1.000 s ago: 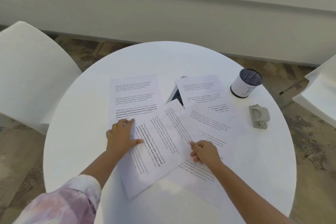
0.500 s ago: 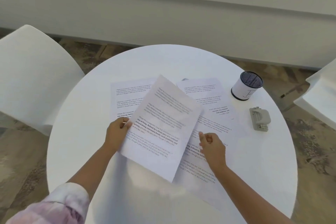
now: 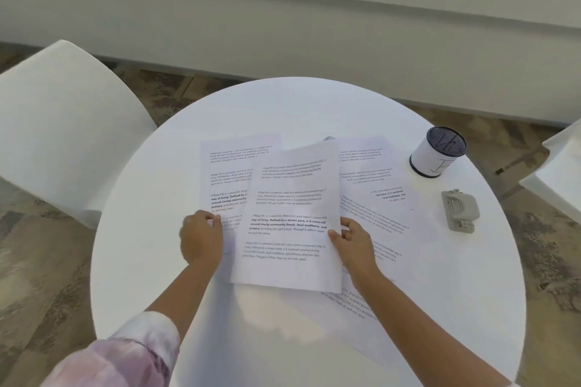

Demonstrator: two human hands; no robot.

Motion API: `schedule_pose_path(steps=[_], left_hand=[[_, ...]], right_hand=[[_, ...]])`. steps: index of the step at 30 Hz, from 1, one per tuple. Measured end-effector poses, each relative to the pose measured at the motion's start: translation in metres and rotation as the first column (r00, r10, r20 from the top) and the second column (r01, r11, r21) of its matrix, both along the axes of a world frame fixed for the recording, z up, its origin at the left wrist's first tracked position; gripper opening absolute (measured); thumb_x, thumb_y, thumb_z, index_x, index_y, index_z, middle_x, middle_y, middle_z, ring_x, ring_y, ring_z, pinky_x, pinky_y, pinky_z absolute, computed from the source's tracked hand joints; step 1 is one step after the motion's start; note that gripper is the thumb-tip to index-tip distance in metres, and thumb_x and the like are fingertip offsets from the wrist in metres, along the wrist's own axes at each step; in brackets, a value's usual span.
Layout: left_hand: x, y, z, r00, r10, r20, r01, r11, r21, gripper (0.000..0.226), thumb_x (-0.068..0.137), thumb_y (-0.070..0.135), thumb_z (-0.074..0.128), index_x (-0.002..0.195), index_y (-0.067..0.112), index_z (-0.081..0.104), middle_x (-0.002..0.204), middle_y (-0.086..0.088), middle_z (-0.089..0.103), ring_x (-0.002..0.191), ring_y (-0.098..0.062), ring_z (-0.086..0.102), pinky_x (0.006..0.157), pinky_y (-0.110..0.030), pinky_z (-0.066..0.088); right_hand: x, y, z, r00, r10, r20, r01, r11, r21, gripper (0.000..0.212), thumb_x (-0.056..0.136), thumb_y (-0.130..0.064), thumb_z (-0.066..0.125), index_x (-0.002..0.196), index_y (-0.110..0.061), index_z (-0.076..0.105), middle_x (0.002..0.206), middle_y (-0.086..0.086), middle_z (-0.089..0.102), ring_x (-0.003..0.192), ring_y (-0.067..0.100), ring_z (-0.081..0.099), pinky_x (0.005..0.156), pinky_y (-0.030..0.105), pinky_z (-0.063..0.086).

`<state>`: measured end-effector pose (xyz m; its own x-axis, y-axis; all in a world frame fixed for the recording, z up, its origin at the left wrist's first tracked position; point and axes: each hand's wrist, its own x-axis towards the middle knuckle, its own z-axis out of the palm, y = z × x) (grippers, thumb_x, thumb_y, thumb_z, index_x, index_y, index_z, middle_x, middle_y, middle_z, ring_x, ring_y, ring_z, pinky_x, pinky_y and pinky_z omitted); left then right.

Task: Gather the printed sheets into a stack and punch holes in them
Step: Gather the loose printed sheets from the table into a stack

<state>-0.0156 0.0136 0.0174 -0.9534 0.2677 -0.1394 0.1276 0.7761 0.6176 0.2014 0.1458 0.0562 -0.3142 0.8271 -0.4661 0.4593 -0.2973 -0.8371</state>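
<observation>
Several printed sheets lie spread over the round white table (image 3: 314, 104). My right hand (image 3: 353, 243) pinches the right edge of the middle sheet (image 3: 290, 223), which stands square to me and overlaps the others, thumb on top. My left hand (image 3: 201, 237) sits just left of that sheet, its fingers curled and pinched on the lower part of the left sheet (image 3: 239, 160). To the right lie another sheet (image 3: 367, 173) and a slanted one (image 3: 380, 229) under my right wrist. The grey hole punch (image 3: 460, 210) rests apart at the table's right side.
A white mesh-topped pen cup (image 3: 438, 152) stands behind the hole punch. A small dark object (image 3: 328, 137) peeks out behind the middle sheet. White chairs stand at the left (image 3: 63, 122) and right (image 3: 559, 173), with a low white wall beyond.
The middle sheet was lifted off the spread, turned square and passed from my left hand to my right. My left hand moved onto the left sheet.
</observation>
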Motion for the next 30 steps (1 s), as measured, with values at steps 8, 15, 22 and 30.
schedule_pose_path(steps=[8,15,22,30], left_hand=[[-0.01,0.023,-0.001,0.986,0.145,0.082,-0.112,0.941,-0.318,0.07,0.071,0.047,0.073,0.113,0.0,0.044,0.12,-0.022,0.05,0.115,-0.038,0.044,0.092,-0.045,0.036],[-0.024,0.027,0.0,0.951,0.16,0.265,-0.073,0.948,-0.31,0.05,0.085,0.036,0.062,0.116,-0.002,0.053,0.125,-0.022,0.049,0.117,-0.037,0.044,0.091,-0.042,0.04],[-0.04,0.006,-0.002,0.951,-0.065,0.303,0.014,0.986,0.168,0.019,0.09,0.01,0.053,0.103,-0.002,0.058,0.11,-0.022,0.062,0.096,-0.034,0.058,0.082,-0.039,0.045],[-0.024,-0.028,0.001,0.748,-0.248,0.616,-0.042,0.908,0.417,0.023,0.092,0.015,0.054,0.111,0.003,0.059,0.111,-0.018,0.065,0.091,-0.032,0.064,0.081,-0.043,0.052]], right_hand=[[0.011,0.013,-0.002,0.998,-0.022,-0.062,0.023,1.0,0.008,0.024,0.089,-0.013,0.057,0.111,-0.02,0.053,0.084,-0.006,0.066,0.077,0.011,0.065,0.064,0.024,0.051],[0.012,0.015,-0.007,0.993,-0.066,-0.094,0.061,0.997,-0.052,0.027,0.089,-0.01,0.057,0.115,-0.015,0.053,0.084,-0.001,0.068,0.077,0.014,0.066,0.064,0.027,0.051],[0.008,0.015,-0.003,0.988,-0.096,-0.121,0.087,0.994,-0.073,0.02,0.091,-0.013,0.054,0.111,-0.017,0.055,0.085,-0.002,0.067,0.078,0.016,0.065,0.067,0.03,0.052],[0.002,0.014,0.003,0.998,-0.027,-0.049,0.02,0.991,-0.134,0.016,0.091,-0.025,0.055,0.103,-0.017,0.063,0.103,0.006,0.07,0.095,0.025,0.066,0.088,0.043,0.054]])
